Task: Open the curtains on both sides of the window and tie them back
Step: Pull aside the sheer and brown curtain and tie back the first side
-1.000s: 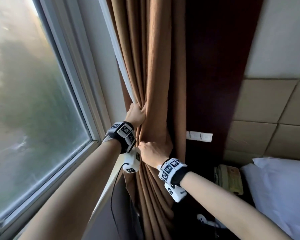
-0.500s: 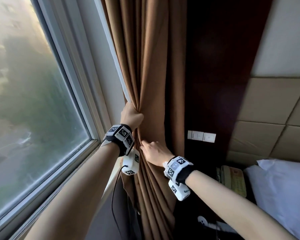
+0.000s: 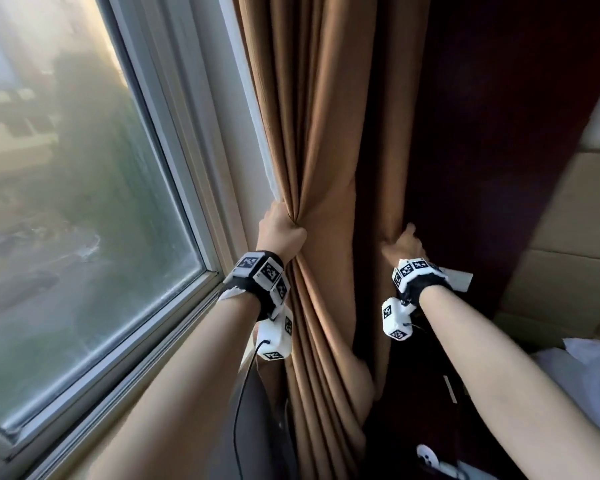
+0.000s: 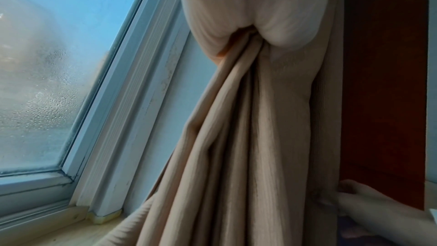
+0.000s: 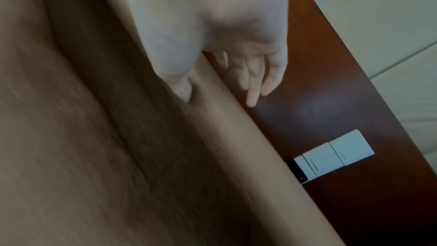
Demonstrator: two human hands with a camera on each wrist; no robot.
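A brown curtain (image 3: 326, 150) hangs gathered between the window (image 3: 84, 202) and a dark wood panel (image 3: 482, 133). My left hand (image 3: 284, 230) grips a bunch of folds at the curtain's window-side edge; in the left wrist view the folds (image 4: 260, 137) fan down from my fist (image 4: 272, 6). My right hand (image 3: 404, 242) holds the curtain's right edge at about the same height. In the right wrist view my right hand (image 5: 220, 89) has its thumb on the curtain's front (image 5: 118, 137) and its fingers (image 5: 255, 81) behind the edge. No tie-back shows.
A white sheer edge (image 3: 257, 133) runs beside the window frame (image 3: 194, 209). The sill (image 4: 71, 231) lies below. White wall switches (image 5: 335, 156) sit on the wood panel. A white pillow (image 3: 586, 375) is at the lower right, and padded wall panels (image 3: 568, 237) are beyond it.
My right hand has moved from the middle folds beside the left hand out to the curtain's right edge. The left hand keeps its grip.
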